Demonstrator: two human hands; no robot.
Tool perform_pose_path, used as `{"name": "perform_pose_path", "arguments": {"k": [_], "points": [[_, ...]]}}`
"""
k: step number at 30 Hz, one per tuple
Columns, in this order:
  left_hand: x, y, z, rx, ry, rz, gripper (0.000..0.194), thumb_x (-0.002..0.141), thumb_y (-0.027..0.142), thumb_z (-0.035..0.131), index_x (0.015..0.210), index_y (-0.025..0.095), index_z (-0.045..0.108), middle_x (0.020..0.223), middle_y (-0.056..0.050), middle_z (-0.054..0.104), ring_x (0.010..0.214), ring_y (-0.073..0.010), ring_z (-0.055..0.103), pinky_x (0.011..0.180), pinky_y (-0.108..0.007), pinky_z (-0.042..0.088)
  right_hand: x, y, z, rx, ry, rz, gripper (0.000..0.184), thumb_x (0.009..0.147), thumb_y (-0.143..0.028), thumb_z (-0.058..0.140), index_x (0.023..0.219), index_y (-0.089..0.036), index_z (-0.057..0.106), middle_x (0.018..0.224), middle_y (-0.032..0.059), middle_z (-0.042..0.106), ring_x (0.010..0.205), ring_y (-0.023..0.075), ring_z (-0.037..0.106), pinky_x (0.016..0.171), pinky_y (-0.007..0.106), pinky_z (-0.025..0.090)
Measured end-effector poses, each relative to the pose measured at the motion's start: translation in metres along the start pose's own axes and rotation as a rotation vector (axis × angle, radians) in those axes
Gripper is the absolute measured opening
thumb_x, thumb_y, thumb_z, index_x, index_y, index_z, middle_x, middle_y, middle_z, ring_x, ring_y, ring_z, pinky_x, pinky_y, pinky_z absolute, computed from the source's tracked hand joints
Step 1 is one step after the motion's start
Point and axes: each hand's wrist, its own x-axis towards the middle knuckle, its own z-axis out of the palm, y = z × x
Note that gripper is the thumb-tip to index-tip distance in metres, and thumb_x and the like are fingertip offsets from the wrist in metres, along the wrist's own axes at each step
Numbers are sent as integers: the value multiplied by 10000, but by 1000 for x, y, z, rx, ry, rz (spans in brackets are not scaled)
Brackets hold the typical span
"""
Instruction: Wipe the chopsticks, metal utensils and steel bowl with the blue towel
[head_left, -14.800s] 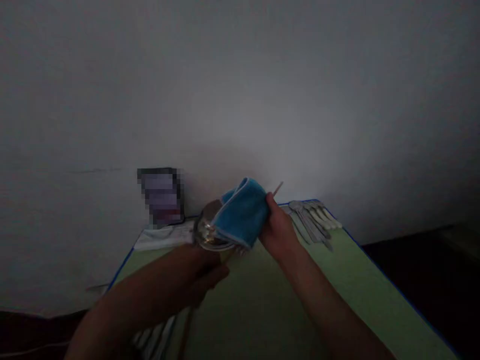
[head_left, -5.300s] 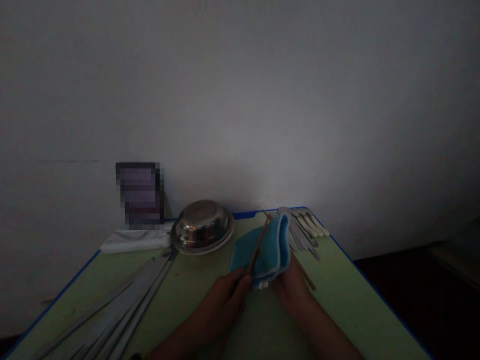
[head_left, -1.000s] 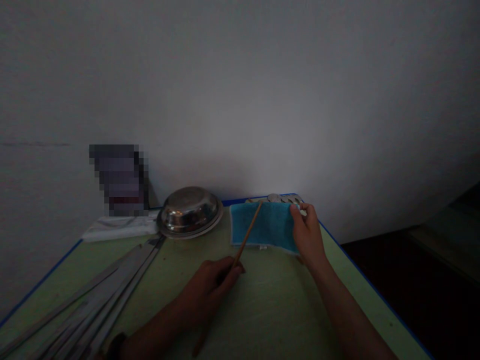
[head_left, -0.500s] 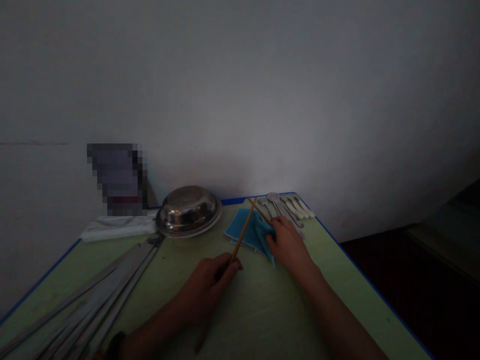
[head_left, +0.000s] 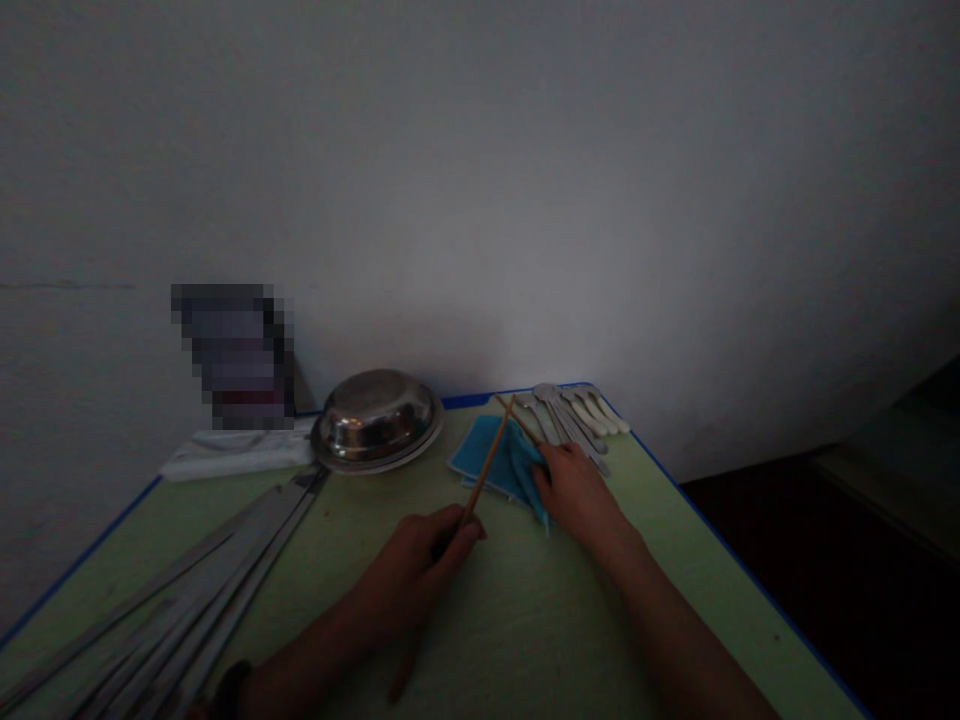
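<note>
My left hand is closed round a brown wooden chopstick, which slants up and away across the front of a blue cloth. The fingers of my right hand are closed on the right side of that cloth, whose rest spreads over the table. A second thin stick, like another chopstick, runs from beyond the cloth towards my right fingers; whether they grip it is hidden. Just past my right hand lie metal spoons and several pieces of cutlery with white handles.
On the green table with blue edging, an upturned shiny metal bowl stands near the wall. Several long flat metal strips fan out at the left. A white flat package lies behind them, below a blurred-out upright object.
My right hand has shifted slightly down and left with the cloth, showing more of the spoons. My left hand and its chopstick have hardly moved.
</note>
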Motion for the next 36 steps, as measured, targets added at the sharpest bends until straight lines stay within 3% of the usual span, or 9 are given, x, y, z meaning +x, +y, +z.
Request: {"name": "perform_pose_path", "arguments": {"k": [13,26,29,32,36], "points": [[-1,2,-1,2,1,-13,318,896,365,351,836,186,607,633,30,594,570,-132,558,539,-221,382,-2,-5,-5,-92,-40,42,256,862,-210,346,943,-133,576,897,149,644,872,248,562,726,318,394],[0,4,-1,12,-13,0,333,906,360,330,847,172,598,668,13,604,595,-140,570,553,-230,387,-4,-6,-3,-138,-41,61,254,864,-223,351,939,-132,576,883,136,656,899,265,551,714,333,389],[0,2,-1,10,-6,8,327,905,357,336,845,175,600,673,15,607,596,-137,570,554,-228,384,-3,-6,-4,-82,5,48,240,842,-204,375,925,-129,588,982,133,639,942,263,532,760,339,387],[0,0,0,15,2,3,322,906,360,336,849,184,600,663,23,598,590,-134,561,548,-225,377,-1,-6,-5,68,133,18,227,819,-203,402,925,-134,590,1073,118,608,983,236,517,810,320,377],[0,-1,1,0,-6,-3,324,906,356,333,848,178,598,679,18,600,598,-134,552,556,-224,379,4,-4,-7,405,208,129,203,801,-306,438,788,-164,581,727,50,618,674,171,550,615,277,390]]}}
